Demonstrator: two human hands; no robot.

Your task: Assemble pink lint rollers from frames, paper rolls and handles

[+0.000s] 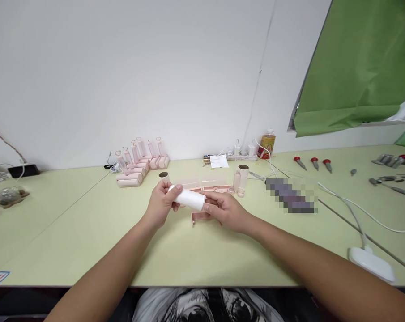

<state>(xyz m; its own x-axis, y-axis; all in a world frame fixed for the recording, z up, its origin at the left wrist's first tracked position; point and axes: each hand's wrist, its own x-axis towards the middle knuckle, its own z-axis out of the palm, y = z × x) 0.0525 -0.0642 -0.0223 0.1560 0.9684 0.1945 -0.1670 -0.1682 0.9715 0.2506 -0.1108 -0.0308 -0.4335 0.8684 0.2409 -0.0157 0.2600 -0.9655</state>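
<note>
A smooth white roll (190, 198), shaped like a cylinder, is held above the table, tilted down to the right. My left hand (162, 201) is closed around its left end, thumb on top. At the right end, the thumb and fingers of my right hand (227, 210) grip its rim. Beneath and behind the hands lie pink plastic parts, among them an open pink case piece (215, 189) and a pink trough-like piece (199, 218), partly hidden by my right hand. A roll with a brown core (164, 176) stands behind my left hand.
Several pink cylindrical pieces with heart-topped handles (138, 163) stand at the back left. Another brown-cored roll (243, 176) stands behind my right hand, near a power strip (242, 157) and a bottle (267, 144). Red-handled tools (314, 163), cables and a white charger (372, 263) lie rightward.
</note>
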